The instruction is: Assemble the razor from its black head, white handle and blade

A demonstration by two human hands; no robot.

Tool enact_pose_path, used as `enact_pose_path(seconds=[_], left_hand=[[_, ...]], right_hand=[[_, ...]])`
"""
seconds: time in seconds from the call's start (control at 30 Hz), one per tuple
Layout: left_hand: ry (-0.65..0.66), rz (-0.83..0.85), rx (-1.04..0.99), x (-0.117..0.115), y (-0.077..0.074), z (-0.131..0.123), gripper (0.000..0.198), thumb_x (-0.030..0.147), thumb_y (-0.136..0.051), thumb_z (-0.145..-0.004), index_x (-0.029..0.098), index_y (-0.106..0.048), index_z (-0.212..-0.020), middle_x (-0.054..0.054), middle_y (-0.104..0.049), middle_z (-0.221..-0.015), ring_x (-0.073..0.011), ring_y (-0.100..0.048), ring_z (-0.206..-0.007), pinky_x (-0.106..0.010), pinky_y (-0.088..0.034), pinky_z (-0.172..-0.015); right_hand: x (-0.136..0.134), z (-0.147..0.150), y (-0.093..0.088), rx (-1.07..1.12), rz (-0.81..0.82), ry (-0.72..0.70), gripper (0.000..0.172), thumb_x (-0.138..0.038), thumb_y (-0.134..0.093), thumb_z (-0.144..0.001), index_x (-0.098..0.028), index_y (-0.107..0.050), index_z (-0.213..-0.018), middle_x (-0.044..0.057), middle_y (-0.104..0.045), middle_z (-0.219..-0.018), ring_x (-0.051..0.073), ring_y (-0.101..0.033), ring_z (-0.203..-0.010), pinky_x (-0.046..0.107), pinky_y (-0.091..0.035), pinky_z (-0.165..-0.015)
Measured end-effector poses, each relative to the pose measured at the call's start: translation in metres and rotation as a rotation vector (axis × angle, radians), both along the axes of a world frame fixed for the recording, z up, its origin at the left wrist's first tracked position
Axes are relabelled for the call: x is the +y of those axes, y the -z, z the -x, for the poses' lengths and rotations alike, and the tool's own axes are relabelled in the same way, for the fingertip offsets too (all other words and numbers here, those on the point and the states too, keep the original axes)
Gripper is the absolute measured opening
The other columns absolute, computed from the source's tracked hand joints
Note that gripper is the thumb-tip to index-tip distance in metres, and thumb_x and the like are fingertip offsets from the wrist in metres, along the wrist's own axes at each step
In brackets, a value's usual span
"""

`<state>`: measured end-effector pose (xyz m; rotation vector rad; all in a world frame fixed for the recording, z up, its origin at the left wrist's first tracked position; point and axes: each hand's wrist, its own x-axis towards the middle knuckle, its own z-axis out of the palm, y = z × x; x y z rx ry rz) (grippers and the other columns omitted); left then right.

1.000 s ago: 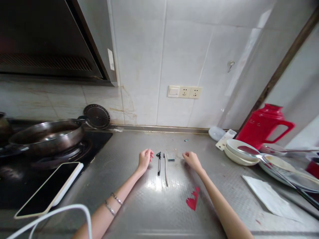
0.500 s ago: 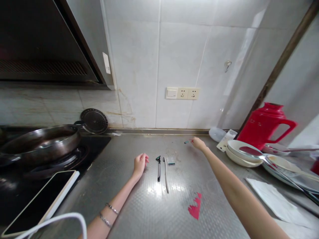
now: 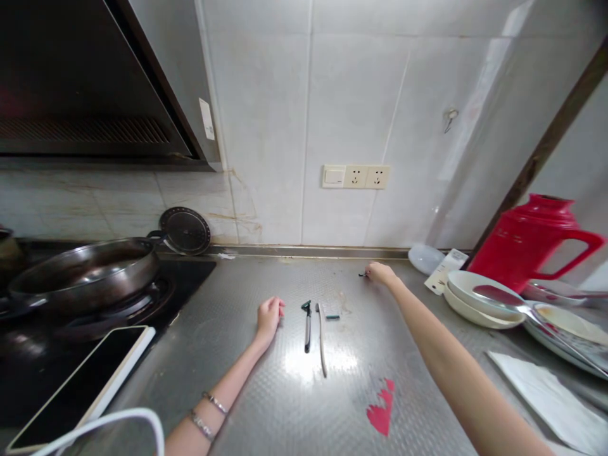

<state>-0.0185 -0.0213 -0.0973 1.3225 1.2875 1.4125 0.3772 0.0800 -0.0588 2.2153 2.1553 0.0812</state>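
Two bare hands: left hand (image 3: 270, 320) loosely closed at 9 o'clock from the razor (image 3: 308, 328), right hand (image 3: 380, 273) at 2.
A small dark piece (image 3: 362, 275) sits at the right fingertips; whether gripped, I cannot tell. A shallow pinch could drop it; a low sweep towards 8 o'clock could knock the toothbrush (image 3: 322, 339).

Across the middle of the grey metal countertop (image 3: 280, 411), left to right, lie a slim black T-shaped razor (image 3: 308, 329), a long pale stick (image 3: 322, 342) and a short teal bar (image 3: 333, 317). Right of these are a tiny dark piece (image 3: 363, 275), nearer the back edge, and a torn red scrap (image 3: 384, 410), nearer the front.
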Motion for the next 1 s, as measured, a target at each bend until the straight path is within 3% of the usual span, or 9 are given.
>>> enact_pose_path(seconds=[0.27, 0.5, 0.63, 0.8, 0.9, 1.0], left_hand=[[0.000, 0.006, 0.009, -0.003, -0.003, 0.000, 0.030, 0.038, -0.042, -0.074, 0.015, -0.054, -0.059, 0.003, -0.045, -0.043, -0.0062, -0.036, -0.034, -0.018, -0.025, -0.037], [0.004, 0.000, -0.024, -0.005, -0.014, -0.005, 0.028, 0.037, -0.045, -0.073, 0.015, -0.055, -0.060, 0.003, -0.047, -0.045, -0.0074, -0.041, -0.038, -0.018, -0.030, -0.039], [0.123, -0.062, -0.017, -0.004, -0.032, -0.019, 0.029, 0.040, -0.052, -0.073, 0.014, -0.060, -0.067, -0.001, -0.056, -0.053, -0.0107, -0.052, -0.049, -0.018, -0.036, -0.043], [0.219, -0.084, 0.017, 0.002, -0.050, -0.045, 0.028, 0.038, -0.061, -0.070, 0.013, -0.065, -0.082, -0.009, -0.067, -0.076, -0.0173, -0.062, -0.070, -0.021, -0.045, -0.051], [0.244, -0.119, -0.001, 0.005, -0.053, -0.057, 0.028, 0.035, -0.066, -0.067, 0.013, -0.067, -0.085, -0.011, -0.069, -0.086, -0.0187, -0.063, -0.079, -0.024, -0.049, -0.061], [0.266, -0.065, -0.058, 0.004, -0.055, -0.063, 0.027, 0.032, -0.067, -0.066, 0.013, -0.068, -0.084, -0.010, -0.069, -0.082, -0.0175, -0.063, -0.074, -0.025, -0.049, -0.062]], right_hand=[[-0.005, 0.005, 0.001, 0.044, -0.047, 0.023, 0.027, -0.019, -0.044, -0.083, -0.011, -0.069, -0.088, 0.018, -0.066, -0.097, 0.022, -0.062, -0.088, 0.025, -0.044, -0.069], [-0.025, 0.024, -0.005, 0.260, -0.242, -0.025, 0.031, -0.026, -0.041, -0.083, -0.015, -0.068, -0.092, 0.010, -0.069, -0.093, 0.019, -0.062, -0.084, 0.022, -0.042, -0.068], [-0.047, 0.059, -0.012, 0.388, -0.352, -0.109, 0.035, -0.030, -0.038, -0.084, -0.016, -0.067, -0.097, 0.008, -0.069, -0.095, 0.019, -0.062, -0.086, 0.022, -0.043, -0.073], [-0.089, 0.121, -0.024, 0.761, -0.493, -0.236, 0.027, -0.032, -0.047, -0.077, -0.016, -0.069, -0.081, 0.007, -0.070, -0.079, 0.019, -0.063, -0.073, 0.027, -0.046, -0.071], [-0.112, 0.154, -0.032, 0.888, -0.440, -0.256, 0.024, -0.030, -0.049, -0.076, -0.017, -0.069, -0.075, 0.005, -0.069, -0.073, 0.018, -0.063, -0.069, 0.026, -0.047, -0.067], [-0.125, 0.174, -0.038, 0.954, -0.368, -0.242, 0.023, -0.029, -0.051, -0.074, -0.016, -0.069, -0.074, 0.004, -0.068, -0.068, 0.018, -0.062, -0.063, 0.025, -0.046, -0.058]])
